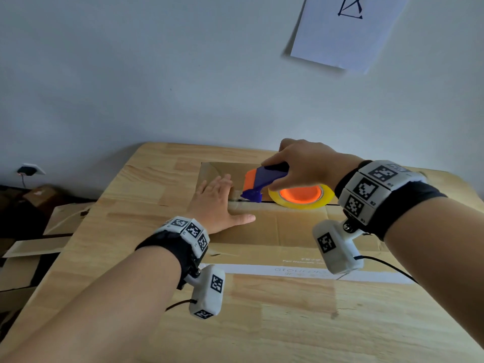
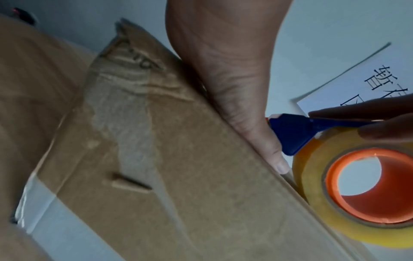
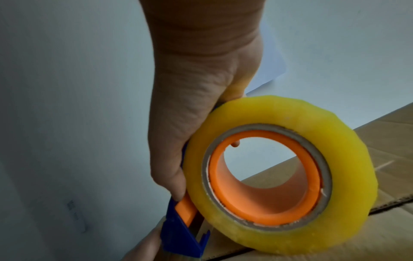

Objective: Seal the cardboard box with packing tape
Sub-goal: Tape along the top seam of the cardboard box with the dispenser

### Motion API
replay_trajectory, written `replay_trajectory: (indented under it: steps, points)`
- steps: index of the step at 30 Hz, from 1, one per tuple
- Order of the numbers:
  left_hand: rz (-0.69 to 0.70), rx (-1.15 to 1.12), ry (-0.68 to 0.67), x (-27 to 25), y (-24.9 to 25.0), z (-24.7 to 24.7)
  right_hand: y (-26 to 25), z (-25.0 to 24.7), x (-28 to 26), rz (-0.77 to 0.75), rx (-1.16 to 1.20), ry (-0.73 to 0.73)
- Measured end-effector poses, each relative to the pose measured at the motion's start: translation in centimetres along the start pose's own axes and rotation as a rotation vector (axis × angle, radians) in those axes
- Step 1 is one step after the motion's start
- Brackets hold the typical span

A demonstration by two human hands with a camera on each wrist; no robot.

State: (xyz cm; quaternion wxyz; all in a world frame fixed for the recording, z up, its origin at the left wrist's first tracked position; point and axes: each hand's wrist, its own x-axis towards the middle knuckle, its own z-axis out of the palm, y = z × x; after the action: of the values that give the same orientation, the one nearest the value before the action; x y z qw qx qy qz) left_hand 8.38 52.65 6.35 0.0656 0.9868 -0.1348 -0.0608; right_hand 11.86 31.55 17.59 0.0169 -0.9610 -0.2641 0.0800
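Note:
A flat brown cardboard box (image 1: 288, 226) lies on the wooden table, its two top flaps meeting at a dark centre seam. My right hand (image 1: 306, 163) grips a blue and orange tape dispenser (image 1: 264, 179) loaded with a yellowish tape roll (image 1: 301, 197) on an orange core. The roll (image 3: 290, 173) sits on the seam, with the dispenser's blue cutter end (image 3: 185, 240) down at the box's left part. My left hand (image 1: 217, 203) lies flat, fingers straight, on the box top beside the cutter, its thumb (image 2: 257, 123) along the flap edge near the roll (image 2: 357, 194).
The wooden table (image 1: 262, 323) extends toward me in front of the box. A white wall with a paper sheet (image 1: 348, 30) stands right behind the box. Loose cardboard pieces (image 1: 39, 244) lie on the floor to the left, near a wall socket (image 1: 28, 170).

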Motion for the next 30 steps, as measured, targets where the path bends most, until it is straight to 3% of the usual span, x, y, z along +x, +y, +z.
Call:
replay_trajectory:
  steps: [9, 22, 30]
  points:
    - [0.121, -0.011, 0.065, 1.2, -0.9, 1.2, -0.3, 0.8, 0.7, 0.041, -0.018, 0.020]
    - [0.112, -0.024, 0.041, 0.9, -0.9, 1.0, -0.7, -0.8, -1.3, -0.009, -0.086, -0.037]
    - [0.098, 0.018, 0.015, 0.9, -1.0, 1.1, 0.9, -1.1, -3.1, -0.030, -0.038, 0.003]
